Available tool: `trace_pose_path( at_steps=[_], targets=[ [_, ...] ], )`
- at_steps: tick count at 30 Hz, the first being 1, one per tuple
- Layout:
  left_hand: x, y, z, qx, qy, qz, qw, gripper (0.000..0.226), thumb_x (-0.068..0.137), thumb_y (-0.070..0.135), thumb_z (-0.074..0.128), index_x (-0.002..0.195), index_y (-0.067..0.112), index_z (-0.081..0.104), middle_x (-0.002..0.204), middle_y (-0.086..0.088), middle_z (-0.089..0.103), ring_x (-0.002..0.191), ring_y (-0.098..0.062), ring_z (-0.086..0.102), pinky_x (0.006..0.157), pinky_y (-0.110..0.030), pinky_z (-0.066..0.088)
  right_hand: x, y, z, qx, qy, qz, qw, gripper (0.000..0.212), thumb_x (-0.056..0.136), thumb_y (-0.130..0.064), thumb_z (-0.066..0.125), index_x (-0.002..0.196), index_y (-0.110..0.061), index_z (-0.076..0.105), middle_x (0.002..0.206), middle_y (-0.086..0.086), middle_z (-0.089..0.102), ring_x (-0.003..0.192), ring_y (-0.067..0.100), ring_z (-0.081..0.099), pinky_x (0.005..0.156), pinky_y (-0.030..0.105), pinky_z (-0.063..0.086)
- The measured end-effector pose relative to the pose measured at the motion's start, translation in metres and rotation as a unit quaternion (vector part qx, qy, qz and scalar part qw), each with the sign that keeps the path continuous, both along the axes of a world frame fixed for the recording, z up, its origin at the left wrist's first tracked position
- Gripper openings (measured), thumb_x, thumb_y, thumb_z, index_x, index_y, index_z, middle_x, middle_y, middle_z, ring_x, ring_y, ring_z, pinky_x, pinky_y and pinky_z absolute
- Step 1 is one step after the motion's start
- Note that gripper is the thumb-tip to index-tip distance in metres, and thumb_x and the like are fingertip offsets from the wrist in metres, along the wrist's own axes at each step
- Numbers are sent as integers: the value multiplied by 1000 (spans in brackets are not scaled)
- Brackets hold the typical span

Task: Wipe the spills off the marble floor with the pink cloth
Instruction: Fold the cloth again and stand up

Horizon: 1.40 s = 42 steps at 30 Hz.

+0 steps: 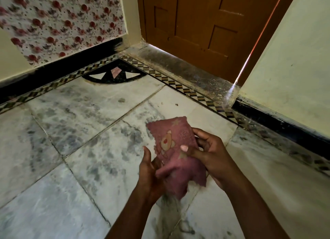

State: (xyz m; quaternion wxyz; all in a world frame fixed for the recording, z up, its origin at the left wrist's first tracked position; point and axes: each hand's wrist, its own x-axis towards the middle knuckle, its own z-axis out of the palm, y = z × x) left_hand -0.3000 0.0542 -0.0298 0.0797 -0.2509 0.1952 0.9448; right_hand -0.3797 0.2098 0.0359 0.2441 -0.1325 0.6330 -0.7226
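Note:
The pink cloth (174, 145), printed with a small bear, hangs in the air above the marble floor (85, 124), held between both hands. My right hand (209, 153) pinches its upper right side, thumb on the front. My left hand (151, 176) grips the lower left part, where the cloth is bunched. The white marble tiles show grey smudges and dark streaks; a small dark mark (176, 104) lies beyond the cloth.
A brown wooden door (201, 24) stands in the far corner, a strip of light at its right edge. A dusty stone threshold (187, 70) lies below it. Patterned border tiles (178, 86) and black skirting (278, 120) line the walls. Floral wallpaper (62, 20) covers the left wall.

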Motion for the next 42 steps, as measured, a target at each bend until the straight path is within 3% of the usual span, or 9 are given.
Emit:
trace_pose_path(
  at_steps=[8,14,18,26,30,34,37,40,42],
  targets=[
    [-7,-27,11,-230,56,-27,971,62,87,28,81,145,17,62,118,-21,79,95,-26,79,75,-36,65,-5,11,-14,39,-21,-113,993,31,94,-10,78,123,-22,79,115,2,83,110,22,79,94,44,63],
    [-14,-35,21,-396,105,-32,912,44,78,0,89,115,21,79,91,-13,80,81,-20,74,70,-30,59,-1,13,-20,79,-26,-168,982,22,93,1,78,113,-8,78,85,11,84,77,21,82,62,26,63],
    [-23,-36,28,-496,91,-41,862,39,80,-16,82,105,13,76,78,-7,80,64,-9,73,53,-20,55,2,15,-24,60,13,-192,980,37,89,3,81,118,-18,73,77,15,81,77,22,81,72,27,66],
    [-30,-41,32,-612,85,-40,785,36,82,-14,80,96,19,80,83,-6,79,67,-18,74,57,-34,62,-2,11,-24,179,122,-189,958,35,68,2,96,88,-24,82,78,-1,81,77,10,78,67,18,60],
    [-31,-40,41,-675,78,-67,731,35,84,-11,80,107,16,83,96,3,83,90,-8,79,80,-25,65,-2,10,-23,220,204,-204,932,27,74,0,93,84,-21,80,81,-5,76,71,10,72,66,30,63],
    [-32,-39,52,-714,85,-43,694,24,85,-6,81,94,16,83,91,16,74,75,1,74,65,-11,53,-4,11,-21,240,259,-202,914,19,78,-6,93,82,-20,80,105,-3,64,101,8,66,76,19,53],
    [-35,-43,59,-752,100,-20,652,15,85,4,86,89,18,83,113,8,55,102,3,63,77,0,45,-13,12,-14,223,236,-162,932,20,87,-10,86,83,-23,71,103,-11,72,100,3,69,81,23,55],
    [-42,-52,66,-729,129,-36,671,14,94,18,80,90,29,72,116,5,64,105,3,62,80,-4,44,-21,5,1,185,200,-127,954,24,98,-16,76,83,-27,61,69,-9,71,63,2,68,55,21,53],
    [-47,-57,72,-679,143,-54,718,12,98,34,72,91,27,64,92,5,70,83,-10,66,71,-24,51,-27,-3,12,159,171,-126,964,22,101,-20,72,86,-29,60,71,4,72,65,21,74,53,42,57]
  ],
)
